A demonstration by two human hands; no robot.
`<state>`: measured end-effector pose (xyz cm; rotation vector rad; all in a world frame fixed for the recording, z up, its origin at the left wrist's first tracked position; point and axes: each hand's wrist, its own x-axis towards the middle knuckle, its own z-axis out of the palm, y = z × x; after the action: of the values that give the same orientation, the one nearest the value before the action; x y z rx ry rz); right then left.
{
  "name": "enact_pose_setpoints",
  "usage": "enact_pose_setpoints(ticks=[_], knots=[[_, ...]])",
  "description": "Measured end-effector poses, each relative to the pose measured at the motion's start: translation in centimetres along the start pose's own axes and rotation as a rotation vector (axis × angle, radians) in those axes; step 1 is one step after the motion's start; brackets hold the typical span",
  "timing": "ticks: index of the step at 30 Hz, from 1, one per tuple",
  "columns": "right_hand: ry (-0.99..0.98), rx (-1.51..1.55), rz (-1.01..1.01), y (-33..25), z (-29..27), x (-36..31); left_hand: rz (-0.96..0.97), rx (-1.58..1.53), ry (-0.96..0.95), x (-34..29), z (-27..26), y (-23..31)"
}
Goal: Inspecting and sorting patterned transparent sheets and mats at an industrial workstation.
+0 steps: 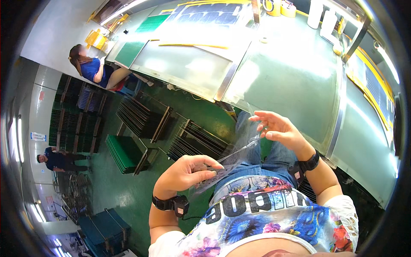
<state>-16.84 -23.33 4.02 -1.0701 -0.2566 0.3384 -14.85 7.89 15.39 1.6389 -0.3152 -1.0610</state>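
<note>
Fingers of our left hand (pixel 188 171) and right hand (pixel 278 128) pinch a thin clear plastic sheet (pixel 233 156), its long axis slanting up-right.

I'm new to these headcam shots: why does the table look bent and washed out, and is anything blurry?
Head view: the fisheye lens bows the worktable edges; overhead lights glare white on its top; the clear film sheet between the left hand and right hand is faint and slightly smeared.
</note>
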Motion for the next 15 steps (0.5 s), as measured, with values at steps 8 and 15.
enact_pose_setpoints(ticks=[8,15], knots=[[0.467,-0.821,-0.213,0.2,-0.3,-1.1,-0.025,0.035,0.039,-0.4,-0.2,1.4],[0.22,-1.017,-0.284,3.2,2.0,0.0,-0.077,0.095,0.011,-0.2,-0.6,1.2]])
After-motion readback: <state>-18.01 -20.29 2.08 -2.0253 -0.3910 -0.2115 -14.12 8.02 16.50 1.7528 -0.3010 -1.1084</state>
